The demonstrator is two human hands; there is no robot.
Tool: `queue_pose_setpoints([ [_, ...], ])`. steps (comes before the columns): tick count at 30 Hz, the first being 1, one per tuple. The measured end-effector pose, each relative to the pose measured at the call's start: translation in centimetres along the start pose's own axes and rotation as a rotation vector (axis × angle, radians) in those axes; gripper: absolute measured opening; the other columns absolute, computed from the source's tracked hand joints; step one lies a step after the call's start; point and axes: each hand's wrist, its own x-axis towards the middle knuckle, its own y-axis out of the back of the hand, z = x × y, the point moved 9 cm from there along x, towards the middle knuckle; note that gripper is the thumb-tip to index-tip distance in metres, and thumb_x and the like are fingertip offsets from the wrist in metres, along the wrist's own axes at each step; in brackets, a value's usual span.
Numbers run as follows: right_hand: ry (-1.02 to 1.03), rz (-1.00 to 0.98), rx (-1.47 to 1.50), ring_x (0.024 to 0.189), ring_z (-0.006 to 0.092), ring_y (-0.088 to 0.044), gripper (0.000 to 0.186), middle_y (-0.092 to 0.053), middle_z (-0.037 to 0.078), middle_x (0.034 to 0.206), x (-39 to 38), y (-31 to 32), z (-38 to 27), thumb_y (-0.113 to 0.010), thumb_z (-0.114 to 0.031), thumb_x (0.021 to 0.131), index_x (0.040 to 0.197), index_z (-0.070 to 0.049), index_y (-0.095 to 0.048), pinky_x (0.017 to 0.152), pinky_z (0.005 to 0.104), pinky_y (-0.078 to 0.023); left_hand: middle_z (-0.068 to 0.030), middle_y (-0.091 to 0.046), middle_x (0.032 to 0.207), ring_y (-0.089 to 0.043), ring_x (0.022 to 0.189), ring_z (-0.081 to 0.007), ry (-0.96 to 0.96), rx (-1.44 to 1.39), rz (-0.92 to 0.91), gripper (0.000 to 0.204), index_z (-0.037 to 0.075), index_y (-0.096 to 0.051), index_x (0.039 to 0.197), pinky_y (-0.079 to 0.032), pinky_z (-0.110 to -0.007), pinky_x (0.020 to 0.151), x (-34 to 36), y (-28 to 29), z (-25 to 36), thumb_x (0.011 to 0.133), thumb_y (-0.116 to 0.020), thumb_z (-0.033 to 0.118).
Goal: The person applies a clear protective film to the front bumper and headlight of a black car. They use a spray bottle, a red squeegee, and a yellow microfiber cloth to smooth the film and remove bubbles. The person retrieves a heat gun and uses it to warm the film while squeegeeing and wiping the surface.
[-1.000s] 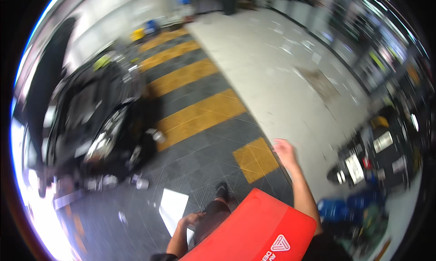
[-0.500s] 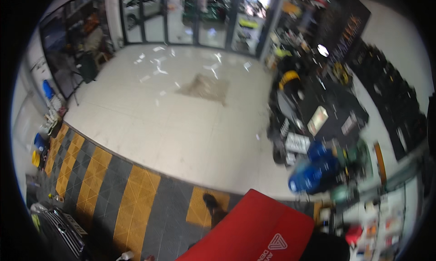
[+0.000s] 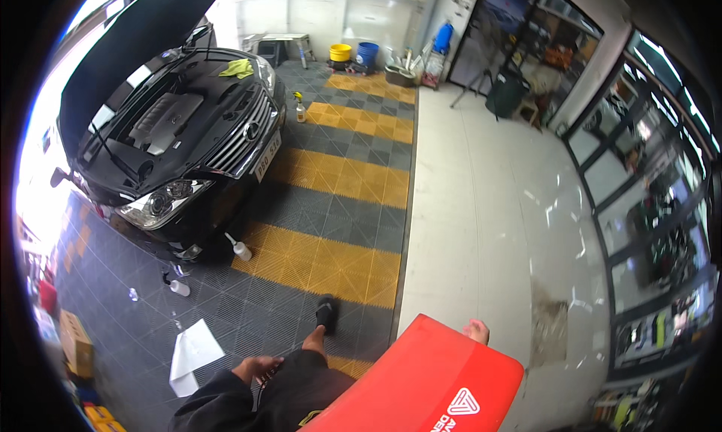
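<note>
My left hand (image 3: 263,367) hangs low beside my dark clothing, its fingers curled. Something small and dark shows at the fingers; I cannot make out what it is. Of my right hand (image 3: 477,331), only the fingertips and a bit of the edge appear past a red panel with a white logo (image 3: 432,375), which looks like a cap's brim. That panel hides the rest of the hand and anything it might hold. My foot in a black shoe (image 3: 326,312) is on the tiled floor. A white sheet (image 3: 197,353) lies on the floor near my left hand.
A black car (image 3: 173,124) with its hood raised stands at the left, a yellow-green cloth (image 3: 238,69) on it. Several bottles, including a white bottle (image 3: 241,251), stand on the floor nearby. A yellow bucket (image 3: 340,53) and blue bucket (image 3: 367,54) sit far back. Glass doors (image 3: 639,229) line the right.
My view has swung left, from the glass doors and the cluttered right side to the car. Both my hands have come into view. The red panel stays at the same place in the picture.
</note>
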Motion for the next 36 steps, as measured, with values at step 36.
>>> queue_pose_setpoints([
  [36, 0.833, -0.779, -1.001, 0.109, 0.0336, -0.071, 0.034, -0.075, 0.022, 0.109, 58.7, -90.7, -69.2, -0.065, -0.021, 0.089, 0.113, 0.000, -0.074, 0.095, 0.0412, -0.054, -0.0146, -0.077, 0.104, -0.074, 0.093, -0.0233, -0.326, -0.948, 0.600, 0.044, 0.003, -0.074, 0.119, -0.056, -0.037, 0.086, -2.1, 54.0, 54.8, 0.094, -0.065, 0.038],
])
